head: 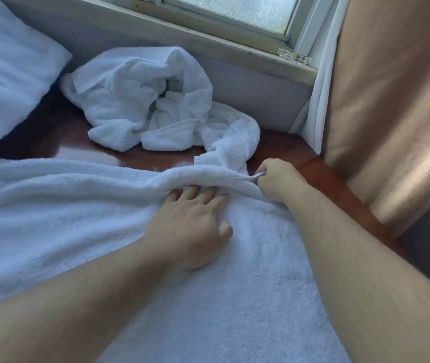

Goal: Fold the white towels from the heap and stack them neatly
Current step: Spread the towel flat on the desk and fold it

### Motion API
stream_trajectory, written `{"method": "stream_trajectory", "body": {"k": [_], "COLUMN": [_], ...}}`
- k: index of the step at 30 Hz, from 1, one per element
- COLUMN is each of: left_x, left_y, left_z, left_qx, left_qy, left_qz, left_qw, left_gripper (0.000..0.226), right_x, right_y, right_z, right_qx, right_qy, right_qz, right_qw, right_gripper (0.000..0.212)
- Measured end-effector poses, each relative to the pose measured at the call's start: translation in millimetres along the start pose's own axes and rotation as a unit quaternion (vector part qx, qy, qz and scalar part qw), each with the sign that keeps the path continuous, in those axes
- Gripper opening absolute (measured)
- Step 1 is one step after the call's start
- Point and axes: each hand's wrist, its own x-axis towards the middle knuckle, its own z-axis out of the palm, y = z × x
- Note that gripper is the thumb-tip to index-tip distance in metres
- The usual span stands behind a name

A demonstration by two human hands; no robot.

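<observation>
The left hand [193, 226] lies flat on the spread towel [51, 205], palm down, its fingers straight and slightly fanned and holding nothing; the fingertips [194, 191] press into the cloth right at the base of a raised fold. The right hand [277, 179] is clenched just right of it, fingers curled in and pinching the hem at the right end of that same fold, with a narrow strip of edging showing between thumb and finger. The towel is white, thick terry, and covers the near part of the table [130, 155] from the left edge across to the right arm; its far edge is doubled over into a soft, rolled ridge that runs leftward from the hands. Beyond it, on the glossy red-brown wood, sits the heap [143, 100] of crumpled white towels, one trailing end touching the ridge near the right hand. At far left lies a white cloth bundle [6, 61] with a small blue mark at its edge, too cut off to read.
</observation>
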Motion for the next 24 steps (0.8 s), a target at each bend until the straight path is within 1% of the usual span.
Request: {"method": "stream_trajectory", "body": {"k": [1, 3, 4, 6, 8, 10, 11, 13, 15, 16, 17, 18, 19, 21, 22, 23, 24], "left_x": [0, 0, 0, 0, -1, -3, -4, -6, -10, -11, -12, -12, -11, -7, -4, -2, 0], "left_y": [0, 1, 1, 1, 1, 2, 2, 2, 2, 1, 0, -2, -4, -8, -9, -10, -9], "left_z": [0, 0, -1, -3, -4, -6, -7, -9, -12, -13, -15, -17, -20, -26, -27, -27, -26], "left_qx": [-0.001, -0.002, -0.002, -0.002, -0.002, -0.021, -0.032, -0.042, -0.070, -0.101, -0.144, -0.193, -0.245, -0.351, -0.394, -0.422, -0.434], "left_qy": [-0.002, -0.004, -0.005, -0.017, -0.027, -0.031, -0.029, -0.010, 0.024, 0.045, 0.065, 0.078, 0.081, 0.067, 0.063, 0.069, 0.080], "left_qz": [0.001, 0.002, 0.001, -0.005, -0.016, -0.043, -0.058, -0.068, -0.044, -0.022, 0.000, 0.010, -0.001, -0.060, -0.089, -0.110, -0.123], "left_qw": [1.000, 1.000, 1.000, 1.000, 1.000, 0.998, 0.997, 0.997, 0.996, 0.994, 0.987, 0.978, 0.966, 0.932, 0.913, 0.897, 0.889], "left_gripper": [0.068, 0.067, 0.067, 0.068, 0.071, 0.071, 0.070, 0.069, 0.069, 0.067, 0.063, 0.058, 0.058, 0.068, 0.067, 0.063, 0.060], "right_x": [-3, -11, -17, -33, -53, -72, -80, -92, -101, -104, -105, -106, -107, -111, -113, -117, -119], "right_y": [3, 12, 17, 26, 34, 43, 47, 54, 56, 57, 57, 57, 57, 59, 60, 61, 62], "right_z": [0, -2, -5, -13, -21, -22, -18, -5, 8, 12, 13, 12, 10, 6, 6, 7, 9], "right_qx": [0.018, 0.089, 0.133, 0.232, 0.367, 0.499, 0.552, 0.630, 0.681, 0.692, 0.696, 0.698, 0.700, 0.688, 0.672, 0.653, 0.636], "right_qy": [0.033, 0.116, 0.164, 0.242, 0.283, 0.309, 0.309, 0.283, 0.240, 0.235, 0.238, 0.240, 0.235, 0.224, 0.225, 0.226, 0.227], "right_qz": [-0.003, 0.002, 0.007, 0.016, 0.036, 0.073, 0.095, 0.122, 0.131, 0.133, 0.135, 0.136, 0.134, 0.141, 0.152, 0.163, 0.169], "right_qw": [0.999, 0.989, 0.977, 0.942, 0.885, 0.806, 0.769, 0.713, 0.679, 0.670, 0.664, 0.661, 0.661, 0.675, 0.689, 0.704, 0.718], "right_gripper": [0.019, 0.016, 0.016, 0.015, 0.018, 0.021, 0.022, 0.020, 0.010, 0.011, 0.017, 0.022, 0.027, 0.033, 0.033, 0.029, 0.021]}}
